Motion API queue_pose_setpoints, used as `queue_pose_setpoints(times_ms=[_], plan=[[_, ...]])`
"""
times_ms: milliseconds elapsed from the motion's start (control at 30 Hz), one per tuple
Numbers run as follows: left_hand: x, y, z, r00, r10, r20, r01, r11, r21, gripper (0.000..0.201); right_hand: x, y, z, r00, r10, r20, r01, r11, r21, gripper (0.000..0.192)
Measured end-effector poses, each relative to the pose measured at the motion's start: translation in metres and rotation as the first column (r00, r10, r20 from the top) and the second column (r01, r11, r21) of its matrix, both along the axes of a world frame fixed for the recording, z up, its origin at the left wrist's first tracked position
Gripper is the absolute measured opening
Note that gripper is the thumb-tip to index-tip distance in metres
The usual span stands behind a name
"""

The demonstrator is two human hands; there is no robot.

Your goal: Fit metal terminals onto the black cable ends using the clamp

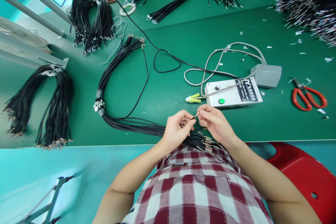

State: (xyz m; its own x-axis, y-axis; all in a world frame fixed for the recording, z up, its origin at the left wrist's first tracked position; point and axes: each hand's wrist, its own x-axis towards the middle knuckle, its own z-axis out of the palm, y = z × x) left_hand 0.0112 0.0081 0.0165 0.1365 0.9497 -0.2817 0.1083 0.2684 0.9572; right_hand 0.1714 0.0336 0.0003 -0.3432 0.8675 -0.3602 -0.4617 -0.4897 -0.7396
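A: What's laid out there, starting from the biggest?

B: A green worktop (168, 91), with a long bundle of black cables (108, 68) curving across it and bound partway along. One end lies further in; the other reaches the near edge, right in front of the person.

A: And next in size?

B: A white box (231, 95) with a green button, just beyond the hands. Then the left hand (177, 128), over the near end of the bundle, and the right hand (216, 122) facing it.

A: Are their fingers apart or together?

B: Together on both sides — left thumb and forefinger pinch a single wire close to its tip, and the right ones close on the tip itself. Its other fingers curl loosely.

A: Anything smaller?

B: A yellow-green clip (193, 98) at the box's left end, and smallest of all, that pale wire tip (196, 115) between the two pinches.

A: How would you work it well?

B: I'd let the left pinch anchor the wire near the tip, and work the strands with the right fingertips only — lightly, so none bend or break. And I'd mind the loose ends fanned out below; they could snag.
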Motion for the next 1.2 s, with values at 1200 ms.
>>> queue_pose_setpoints(times_ms=[1200], plan=[[-0.007, -0.001, -0.005, 0.994, -0.074, 0.086, 0.073, 0.997, 0.012, 0.024, 0.012, 0.007, -0.009, 0.976, 0.202, -0.083, -0.208, 0.976, -0.072, 0.026]])
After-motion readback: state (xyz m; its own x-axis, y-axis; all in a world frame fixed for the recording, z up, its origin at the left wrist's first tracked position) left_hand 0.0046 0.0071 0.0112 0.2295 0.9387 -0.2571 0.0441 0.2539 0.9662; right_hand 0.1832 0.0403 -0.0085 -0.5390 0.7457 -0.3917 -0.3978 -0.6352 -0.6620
